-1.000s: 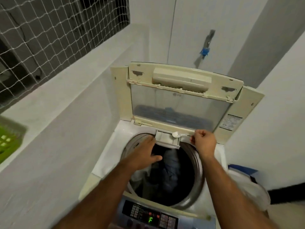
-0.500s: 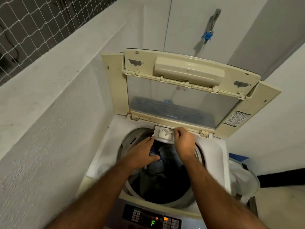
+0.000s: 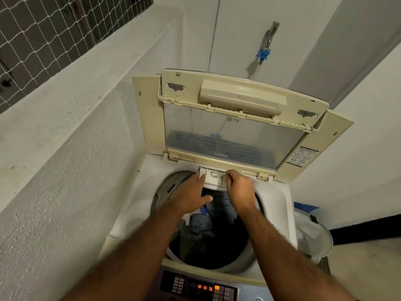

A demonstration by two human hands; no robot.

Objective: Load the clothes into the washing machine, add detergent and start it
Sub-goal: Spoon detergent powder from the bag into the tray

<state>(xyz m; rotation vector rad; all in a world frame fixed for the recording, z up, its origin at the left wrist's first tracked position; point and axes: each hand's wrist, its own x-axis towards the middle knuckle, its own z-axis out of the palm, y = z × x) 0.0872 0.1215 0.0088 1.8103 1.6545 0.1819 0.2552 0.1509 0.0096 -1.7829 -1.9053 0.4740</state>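
The washing machine point(image 3: 132, 205) stands with its cream lid point(image 3: 234, 135) raised against the back wall. Dark and blue clothes point(image 3: 201, 227) lie inside the drum. At the tub's back rim sits the small white detergent drawer point(image 3: 213, 178), only slightly out. My left hand point(image 3: 191, 194) lies flat with its fingertips on the drawer's left front corner. My right hand point(image 3: 238, 187) is curled at the drawer's right front edge; what its fingers enclose is hidden. The control panel point(image 3: 199, 286) at the front shows orange lit digits.
A rough white wall with a ledge point(image 3: 54, 118) runs close along the machine's left side, with netting above. A tap with a blue fitting point(image 3: 263, 54) is on the back wall. A laundry basket with white cloth point(image 3: 312, 235) stands at the machine's right.
My right hand moved left from beside the drawer, where it held a white scoop, onto the drawer's front. The drawer slid back in. The display went from a green F to orange digits.
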